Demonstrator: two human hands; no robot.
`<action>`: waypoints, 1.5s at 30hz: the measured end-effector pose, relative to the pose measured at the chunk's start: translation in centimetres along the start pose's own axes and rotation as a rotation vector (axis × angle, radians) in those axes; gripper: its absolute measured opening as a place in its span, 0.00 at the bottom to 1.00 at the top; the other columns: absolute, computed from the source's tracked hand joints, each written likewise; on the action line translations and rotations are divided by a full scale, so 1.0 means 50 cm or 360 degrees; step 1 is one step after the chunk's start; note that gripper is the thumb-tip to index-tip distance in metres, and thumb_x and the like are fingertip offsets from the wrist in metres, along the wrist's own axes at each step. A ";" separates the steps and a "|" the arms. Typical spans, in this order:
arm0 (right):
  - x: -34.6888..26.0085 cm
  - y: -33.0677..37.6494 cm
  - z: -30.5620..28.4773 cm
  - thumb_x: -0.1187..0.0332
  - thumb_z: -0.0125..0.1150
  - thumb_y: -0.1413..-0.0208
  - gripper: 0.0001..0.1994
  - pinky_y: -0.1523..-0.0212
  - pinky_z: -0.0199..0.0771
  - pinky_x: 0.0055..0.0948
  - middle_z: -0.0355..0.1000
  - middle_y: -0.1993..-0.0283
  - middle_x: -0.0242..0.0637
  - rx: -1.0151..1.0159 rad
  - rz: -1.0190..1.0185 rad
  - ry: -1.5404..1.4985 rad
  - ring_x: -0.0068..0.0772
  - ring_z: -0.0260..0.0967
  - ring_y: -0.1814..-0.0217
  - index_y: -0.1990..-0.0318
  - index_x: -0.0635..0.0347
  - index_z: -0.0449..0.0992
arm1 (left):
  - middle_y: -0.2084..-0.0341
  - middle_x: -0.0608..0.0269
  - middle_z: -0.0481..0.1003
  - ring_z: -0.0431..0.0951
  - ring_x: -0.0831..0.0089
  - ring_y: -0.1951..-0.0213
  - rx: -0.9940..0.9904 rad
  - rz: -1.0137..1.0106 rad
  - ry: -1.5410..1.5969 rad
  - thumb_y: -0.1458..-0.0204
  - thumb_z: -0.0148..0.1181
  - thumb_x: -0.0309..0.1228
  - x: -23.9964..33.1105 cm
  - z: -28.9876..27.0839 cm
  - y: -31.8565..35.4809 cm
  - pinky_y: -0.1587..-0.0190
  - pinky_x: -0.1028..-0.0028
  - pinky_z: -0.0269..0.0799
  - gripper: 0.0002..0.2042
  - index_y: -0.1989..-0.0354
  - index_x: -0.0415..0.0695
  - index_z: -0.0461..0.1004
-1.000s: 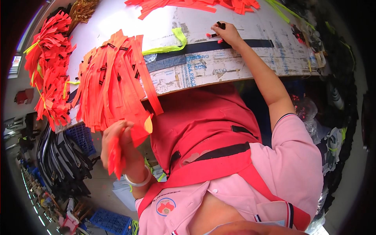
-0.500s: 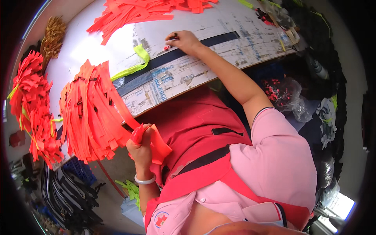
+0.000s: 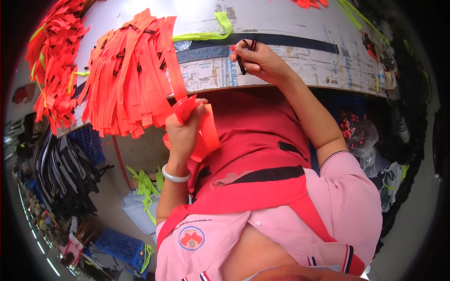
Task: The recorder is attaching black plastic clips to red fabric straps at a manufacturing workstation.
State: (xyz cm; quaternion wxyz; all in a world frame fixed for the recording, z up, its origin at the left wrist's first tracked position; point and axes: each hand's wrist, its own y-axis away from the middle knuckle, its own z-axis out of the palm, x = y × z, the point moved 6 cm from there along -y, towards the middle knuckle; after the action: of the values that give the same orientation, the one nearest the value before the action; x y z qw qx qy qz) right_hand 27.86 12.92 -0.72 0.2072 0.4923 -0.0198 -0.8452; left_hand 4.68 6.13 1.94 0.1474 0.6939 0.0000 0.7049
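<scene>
My left hand (image 3: 183,129) is closed around a folded bright orange fabric strip (image 3: 209,133), low in front of the apron. Its loops hang out on both sides of the fist. Just left of it, a thick bundle of orange strips (image 3: 126,84) with small black pieces on them drapes over the table edge. Above the table's near edge, my right hand (image 3: 265,63) grips a thin black tool (image 3: 241,64), whose kind I cannot make out for certain. A small red bit shows by its fingertips.
A dark strip (image 3: 290,42) runs along the white, worn table (image 3: 300,68). On the table lies a yellow-green band (image 3: 206,36). More orange bundles (image 3: 54,65) hang at the far left. A plastic bag of scraps (image 3: 358,136) is below the table, right.
My right hand has come back toward the table's near edge with the black tool. My left hand still holds the orange strip. The whole view has shifted.
</scene>
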 end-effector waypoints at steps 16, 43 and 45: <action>0.069 0.060 0.198 0.67 0.63 0.43 0.08 0.79 0.60 0.15 0.70 0.75 0.27 -0.0014 0.0095 0.0677 0.12 0.60 0.82 0.62 0.62 0.79 | 0.68 0.66 0.77 0.72 0.83 0.67 0.0007 0.0300 -0.0043 0.44 0.59 0.25 -0.002 -0.016 0.007 0.65 0.80 0.69 0.07 0.59 0.36 0.78; 0.029 0.084 0.199 0.73 0.62 0.44 0.06 0.73 0.65 0.15 0.74 0.71 0.26 0.0027 -0.0186 0.1200 0.11 0.64 0.73 0.61 0.62 0.78 | 0.73 0.68 0.77 0.73 0.84 0.70 -0.0105 0.0137 0.0070 0.45 0.59 0.24 -0.026 -0.006 0.011 0.67 0.81 0.69 0.06 0.62 0.35 0.78; 0.032 0.083 0.197 0.73 0.62 0.44 0.06 0.73 0.65 0.14 0.74 0.71 0.26 0.0022 -0.0155 0.1225 0.10 0.64 0.73 0.60 0.61 0.78 | 0.73 0.68 0.77 0.73 0.84 0.69 -0.0117 0.0106 0.0078 0.45 0.59 0.24 -0.019 -0.005 0.013 0.67 0.81 0.69 0.06 0.63 0.35 0.78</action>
State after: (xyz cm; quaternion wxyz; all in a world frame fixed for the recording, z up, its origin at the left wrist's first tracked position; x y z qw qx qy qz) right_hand 20.27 6.87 4.04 0.1556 0.7752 0.0771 -0.6073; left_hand 4.32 5.37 1.14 0.1490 0.6701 -0.0454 0.7257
